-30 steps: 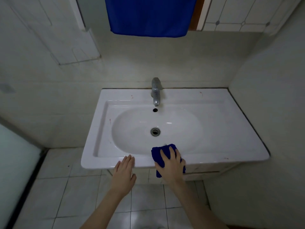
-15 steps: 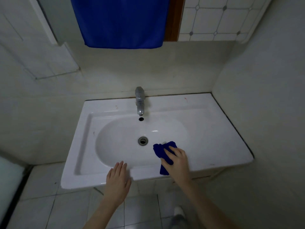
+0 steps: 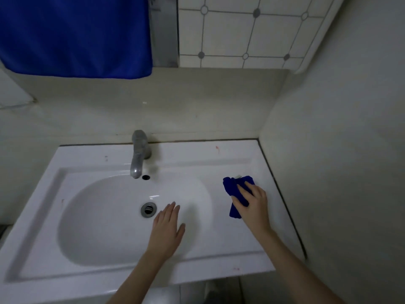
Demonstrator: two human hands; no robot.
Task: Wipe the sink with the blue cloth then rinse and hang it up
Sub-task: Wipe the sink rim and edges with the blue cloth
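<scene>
At the upper left we see a large blue towel (image 3: 74, 36) hanging against the wall, its lower edge well above the white ceramic sink (image 3: 43, 249). We find no readable writing or brand mark on anything here. Moving right, the grey faucet (image 3: 138, 154) leans out over the basin, with the small overflow hole (image 3: 146, 177) just beside its spout and the metal drain (image 3: 148, 209) lower down. Our left hand (image 3: 167, 229) rests flat in the basin just right of the drain, its fingers (image 3: 173, 210) straight and close together, gripping nothing. Further right, our right hand (image 3: 254, 202) presses the crumpled blue cloth (image 3: 233, 187) onto the flat right ledge of the sink, fingers spread over it. Patterned wall tiles (image 3: 241, 31) fill the upper right.
</scene>
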